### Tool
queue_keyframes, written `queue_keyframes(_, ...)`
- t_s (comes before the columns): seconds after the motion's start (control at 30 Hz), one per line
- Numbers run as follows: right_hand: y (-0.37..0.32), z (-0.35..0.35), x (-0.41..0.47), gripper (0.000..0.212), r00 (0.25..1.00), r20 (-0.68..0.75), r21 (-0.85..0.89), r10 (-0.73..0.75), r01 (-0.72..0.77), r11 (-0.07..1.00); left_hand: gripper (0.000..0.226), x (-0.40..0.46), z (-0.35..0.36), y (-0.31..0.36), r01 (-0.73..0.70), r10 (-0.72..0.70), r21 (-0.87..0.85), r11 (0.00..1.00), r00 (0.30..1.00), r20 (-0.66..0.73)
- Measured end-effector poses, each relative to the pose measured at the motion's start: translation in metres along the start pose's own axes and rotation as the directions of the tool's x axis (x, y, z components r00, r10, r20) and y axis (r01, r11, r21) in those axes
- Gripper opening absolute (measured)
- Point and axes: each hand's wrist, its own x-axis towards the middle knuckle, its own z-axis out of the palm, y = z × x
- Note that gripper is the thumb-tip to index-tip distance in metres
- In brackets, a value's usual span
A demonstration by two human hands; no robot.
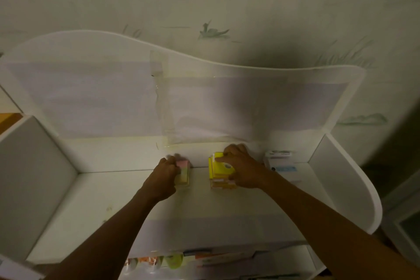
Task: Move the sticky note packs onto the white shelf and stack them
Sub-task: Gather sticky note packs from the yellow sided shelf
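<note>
1. Closest to us, two bare arms reach forward over the flat top of the white shelf [113, 207]. Under its front edge, a lower level holds some bright packs, too blurry to name.
2. The left hand [164, 176] has its fingers curled round a small pastel pack of sticky notes [183, 171], pink on top and pale yellow-green lower down. The pack rests on the shelf, near the back wall.
3. The right hand [242, 171] grips a bright yellow square pack [219, 166] from above. This pack sits on top of an orange pack [223, 185], so a small stack is already there. The yellow one looks a bit crooked on the orange one.
4. The two piles are near each other but not touching.
5. To do this step well, I think the right hand should square up the yellow pack first, so its edges line up. Then the pastel pack can be lifted and set flat on top, gently, so the stack does not slide or tip.
6. Further right, just beside the stack, stands a white box with a blue label [281, 163].
7. Farthest back, clear plastic sheets [204, 109] are taped on the curvy white back board.
</note>
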Motion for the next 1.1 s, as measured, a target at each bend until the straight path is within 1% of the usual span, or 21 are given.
queue_keyframes(0.27, -0.002, 0.006, -0.004, 0.071, 1.000, -0.026, -0.076, -0.006, 0.004, 0.997, 0.041, 0.001, -0.001, 0.002, 0.012, -0.013, 0.026, 1.000, 0.999, 0.033)
queue_keyframes(0.43, -0.008, 0.009, -0.009, 0.071, 0.999, -0.031, -0.048, 0.030, -0.031, 0.998, 0.044, 0.000, -0.004, 0.006, 0.030, -0.033, 0.043, 0.999, 0.998, 0.056)
queue_keyframes(0.57, -0.016, 0.003, -0.011, 0.071, 0.999, 0.006, -0.012, 0.045, -0.045, 0.999, 0.042, -0.003, -0.006, 0.010, 0.038, -0.042, 0.048, 0.998, 0.996, 0.073)
queue_keyframes(0.63, -0.022, -0.004, -0.014, 0.076, 0.996, 0.038, 0.013, 0.075, -0.076, 0.997, 0.043, -0.003, -0.009, 0.010, 0.038, -0.042, 0.043, 0.998, 0.994, 0.099)
queue_keyframes(0.7, -0.027, -0.008, -0.014, 0.084, 0.994, 0.032, 0.026, 0.107, -0.108, 0.994, 0.042, -0.002, -0.015, 0.011, 0.038, -0.044, 0.044, 0.998, 0.990, 0.137)
queue_keyframes(0.8, -0.031, -0.014, -0.012, 0.076, 0.994, 0.015, -0.039, 0.104, -0.103, 0.994, 0.052, -0.001, -0.027, 0.015, 0.054, -0.058, 0.024, 0.998, 0.978, 0.200)
queue_keyframes(0.87, -0.033, -0.022, -0.012, 0.079, 0.996, -0.014, -0.046, 0.093, -0.094, 0.995, 0.065, -0.002, -0.037, 0.019, 0.071, -0.073, 0.019, 0.997, 0.971, 0.227)
queue_keyframes(0.93, -0.035, -0.032, -0.012, 0.082, 0.996, -0.054, -0.053, 0.067, -0.069, 0.996, 0.070, -0.003, -0.049, 0.024, 0.081, -0.085, 0.027, 0.996, 0.974, 0.212)
queue_keyframes(1.0, -0.040, -0.048, -0.012, 0.081, 0.998, -0.067, -0.060, 0.022, -0.026, 0.998, 0.069, -0.004, -0.063, 0.030, 0.097, -0.104, 0.053, 0.994, 0.981, 0.165)
queue_keyframes(1.1, -0.060, -0.083, -0.014, 0.077, 0.997, -0.075, -0.037, -0.020, 0.017, 0.999, 0.074, -0.007, -0.089, 0.036, 0.139, -0.140, 0.012, 0.990, 0.987, 0.075)
